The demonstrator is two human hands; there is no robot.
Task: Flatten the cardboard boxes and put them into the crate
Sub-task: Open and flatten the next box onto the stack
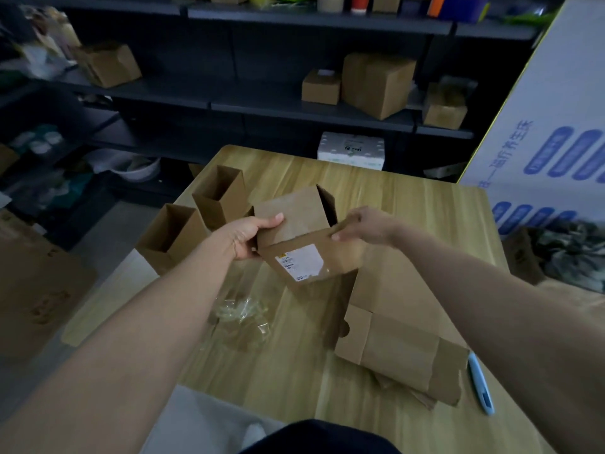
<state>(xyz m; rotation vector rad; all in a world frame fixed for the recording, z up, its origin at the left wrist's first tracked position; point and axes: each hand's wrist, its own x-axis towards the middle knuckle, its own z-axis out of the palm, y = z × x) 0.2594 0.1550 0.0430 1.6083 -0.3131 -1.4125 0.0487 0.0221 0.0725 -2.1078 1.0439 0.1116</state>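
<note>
A brown cardboard box [304, 237] with a white label is held above the wooden table [409, 211], tilted, its far end open. My left hand [252, 235] grips its left side with the thumb on top. My right hand [366, 226] pinches the edge of a flap on its right side. Two open, upright boxes [222, 199] [170, 237] stand at the table's left edge. Flattened cardboard [399, 342] lies on the table at the right. No crate can be made out.
Crumpled clear tape [242, 314] lies on the table's middle. A light blue cutter [479, 385] lies near the right edge. Dark shelves with boxes [376, 81] stand behind. A large white printed carton [556, 126] stands at the right, and flat cardboard [36, 290] lies at the left.
</note>
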